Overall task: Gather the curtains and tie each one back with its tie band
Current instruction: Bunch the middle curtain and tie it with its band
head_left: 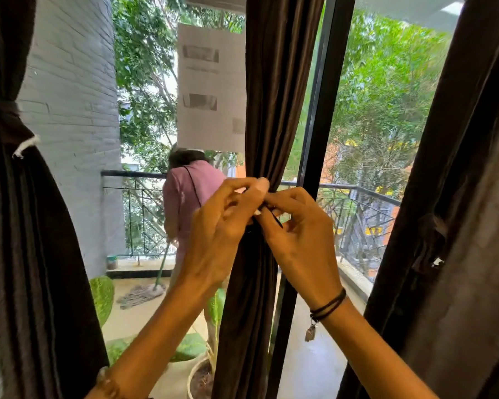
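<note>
A dark brown middle curtain (274,82) hangs gathered into a narrow bundle in front of the window. My left hand (222,226) and my right hand (300,237) meet at its waist, fingers pinched on a thin dark tie band (275,218) whose short end sticks out between them. Most of the band is hidden by my fingers. The left curtain (26,226) is cinched by a dark band (0,106) with a white cord end below it. At the right, a third brown curtain (458,226) hangs loose.
A black window frame post (320,110) stands just right of the middle curtain. White paper sheets (211,87) are stuck on the glass. Outside, a person in pink (185,203) mops the balcony by a black railing (357,214). A potted plant (199,370) stands below.
</note>
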Available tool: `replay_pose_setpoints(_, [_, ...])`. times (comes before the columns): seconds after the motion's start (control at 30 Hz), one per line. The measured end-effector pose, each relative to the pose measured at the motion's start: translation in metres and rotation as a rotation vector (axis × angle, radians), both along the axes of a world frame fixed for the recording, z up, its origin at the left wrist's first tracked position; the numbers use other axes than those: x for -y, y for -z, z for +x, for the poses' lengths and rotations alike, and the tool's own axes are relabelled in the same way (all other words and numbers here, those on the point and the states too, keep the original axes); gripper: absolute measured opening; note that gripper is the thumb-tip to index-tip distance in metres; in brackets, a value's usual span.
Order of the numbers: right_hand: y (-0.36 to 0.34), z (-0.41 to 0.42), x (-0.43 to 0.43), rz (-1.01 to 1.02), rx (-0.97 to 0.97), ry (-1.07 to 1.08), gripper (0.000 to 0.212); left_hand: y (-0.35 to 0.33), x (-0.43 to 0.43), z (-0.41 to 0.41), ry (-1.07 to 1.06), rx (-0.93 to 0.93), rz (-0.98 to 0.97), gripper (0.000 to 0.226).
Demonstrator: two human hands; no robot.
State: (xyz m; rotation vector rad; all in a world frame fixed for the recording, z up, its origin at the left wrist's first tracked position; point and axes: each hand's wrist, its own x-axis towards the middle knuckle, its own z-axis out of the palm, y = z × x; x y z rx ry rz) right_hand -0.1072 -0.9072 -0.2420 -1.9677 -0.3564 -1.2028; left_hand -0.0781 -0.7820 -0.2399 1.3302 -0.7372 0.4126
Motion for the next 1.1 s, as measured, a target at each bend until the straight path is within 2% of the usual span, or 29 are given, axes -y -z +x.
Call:
replay_pose_setpoints(0.13, [0.003,0.001,-0.001,-0.141,0.033,0.059,0.019,-0.012,0.005,0.012,-0.054,-0.099,0.015,0.007])
replay_pose_setpoints(0.3, [0.008,0.004,0.000,-0.213,0.020,0.078,0.037,-0.011,-0.001,0.024,-0.029,-0.203,-0.001,0.009])
replay_pose_setpoints(0.5, [0.013,0.005,0.009,-0.192,0.121,0.074,0.028,-0.017,-0.015,0.035,0.041,-0.182,0.103,0.017])
replay_pose_setpoints(0.63, [0.021,0.006,0.013,-0.157,0.185,0.060,0.021,-0.032,-0.028,0.042,0.060,-0.101,0.319,0.031])
replay_pose_setpoints(0.8, [0.031,0.008,0.020,-0.072,0.131,-0.002,0.015,-0.058,-0.036,0.045,-0.166,0.159,0.645,0.022])
replay_pose_setpoints(0.9, [0.032,0.010,0.022,0.063,0.026,-0.095,0.011,-0.066,-0.041,0.048,-0.198,0.254,0.787,0.016])
replay_pose_setpoints(1.03, [0.027,0.012,0.023,0.065,0.004,-0.153,0.027,-0.067,-0.038,0.050,-0.178,0.440,0.960,0.016])
replay_pose_setpoints(1.1, [0.027,0.013,0.023,0.060,0.008,-0.167,0.028,-0.066,-0.038,0.051,-0.166,0.533,1.000,0.018])
